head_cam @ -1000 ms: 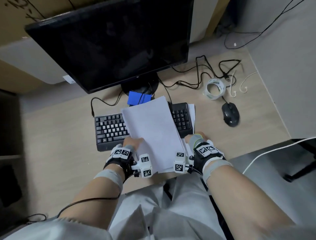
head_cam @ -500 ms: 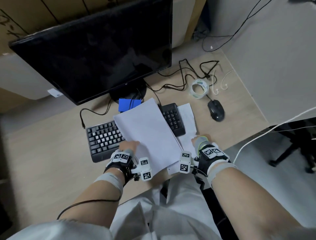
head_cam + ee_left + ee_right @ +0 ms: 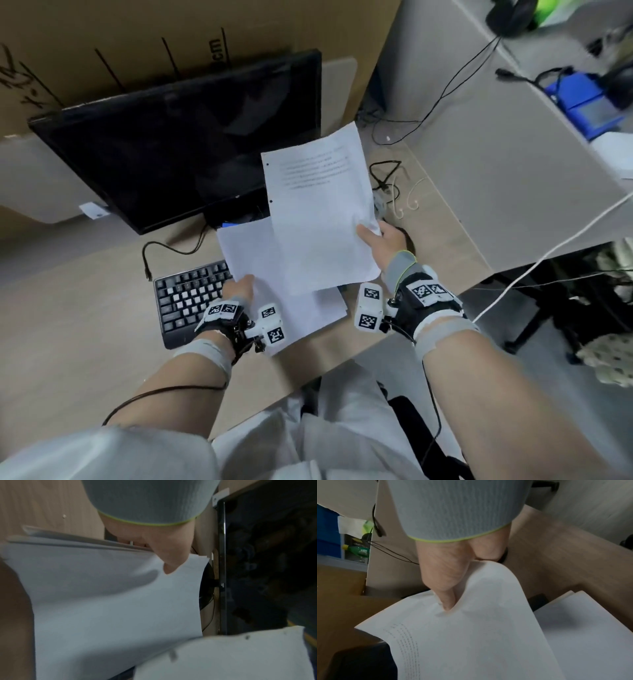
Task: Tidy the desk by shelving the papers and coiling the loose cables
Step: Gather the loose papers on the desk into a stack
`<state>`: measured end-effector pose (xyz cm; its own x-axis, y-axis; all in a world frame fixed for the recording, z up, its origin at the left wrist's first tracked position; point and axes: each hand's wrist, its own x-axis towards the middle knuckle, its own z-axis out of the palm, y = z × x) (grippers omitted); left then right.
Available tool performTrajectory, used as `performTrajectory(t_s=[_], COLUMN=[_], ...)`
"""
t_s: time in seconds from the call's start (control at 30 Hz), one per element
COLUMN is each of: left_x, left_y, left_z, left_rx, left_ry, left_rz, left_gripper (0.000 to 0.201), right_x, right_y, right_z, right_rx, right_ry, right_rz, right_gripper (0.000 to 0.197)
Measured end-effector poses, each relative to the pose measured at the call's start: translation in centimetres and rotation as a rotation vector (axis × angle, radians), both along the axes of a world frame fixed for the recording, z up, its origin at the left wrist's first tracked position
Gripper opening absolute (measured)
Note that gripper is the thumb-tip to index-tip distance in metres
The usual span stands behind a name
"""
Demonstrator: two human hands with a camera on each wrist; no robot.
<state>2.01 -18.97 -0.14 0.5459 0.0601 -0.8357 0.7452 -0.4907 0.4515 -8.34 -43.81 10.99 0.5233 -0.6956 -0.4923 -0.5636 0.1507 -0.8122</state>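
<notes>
Your right hand (image 3: pixel 385 240) has its grip pinched on a printed sheet (image 3: pixel 318 209): thumb on top near the sheet's right edge, paper buckling under it in the right wrist view, other fingers hidden beneath. Sheet is lifted clear of the worktop (image 3: pixel 85 325), tilted up toward the monitor (image 3: pixel 178 144), faint lines of text at its far end, punch holes along its left edge.

Your left hand (image 3: pixel 238 291) grips the paper stack (image 3: pixel 253 253) at its left edge, thumb on the top page, fingers underneath and out of sight. Stack sits lower than the printed sheet, its right part overlapped by it, and lies over the right part of the keyboard (image 3: pixel 186 298).

Keyboard rests on the worktop near the front edge, left of centre. Monitor stands behind it. Loose black cables (image 3: pixel 385 174) and a thin white cable (image 3: pixel 409 202) lie tangled at the far right of the worktop, just past the lifted sheet. One black lead (image 3: pixel 164 250) trails left of the stack.
</notes>
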Motion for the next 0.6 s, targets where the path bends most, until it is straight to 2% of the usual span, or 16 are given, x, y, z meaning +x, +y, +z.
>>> performTrajectory(t_s=[0.07,0.13,0.2,0.27,0.33,0.4,0.47,0.53,0.6], left_x=[-0.1,-0.7,-0.8,-0.8,-0.7,-0.7,-0.7,-0.9,-1.1], left_y=[0.5,0.8,1.5,2.0,2.5,3.1,3.1,2.9,2.8], left_z=[0.1,2.6,4.0,4.2,2.5,0.1,-0.2,-0.3,0.3], left_rx=[-0.132,-0.272,-0.329,-0.365,-0.350,-0.274,-0.212,-0.180,-0.143], left_ry=[0.036,0.042,0.044,0.052,0.097,0.084,0.029,-0.014,-0.046], left_rz=[0.168,0.264,0.231,0.207,0.162,0.146,0.105,0.049,-0.003], left_gripper=[0.071,0.060,0.052,0.057,0.071,0.069,0.051,0.032,0.031], right_x=[0.5,0.6,0.6,0.8,1.0,1.5,1.9,2.2,2.3], right_y=[0.7,1.6,2.8,4.3,5.4,6.9,7.8,8.4,8.4], right_z=[-0.6,-1.6,-3.1,-4.9,-6.1,-7.6,-8.8,-9.6,-9.6], right_rx=[-0.026,-0.035,-0.001,0.034,0.054,0.077,0.026,-0.092,-0.100], right_ry=[0.051,0.126,0.204,0.276,0.358,0.461,0.576,0.695,0.684], right_rz=[0.037,0.077,0.130,0.191,0.257,0.346,0.435,0.462,0.388], right_gripper=[0.028,0.029,0.030,0.031,0.037,0.059,0.078,0.083,0.084])
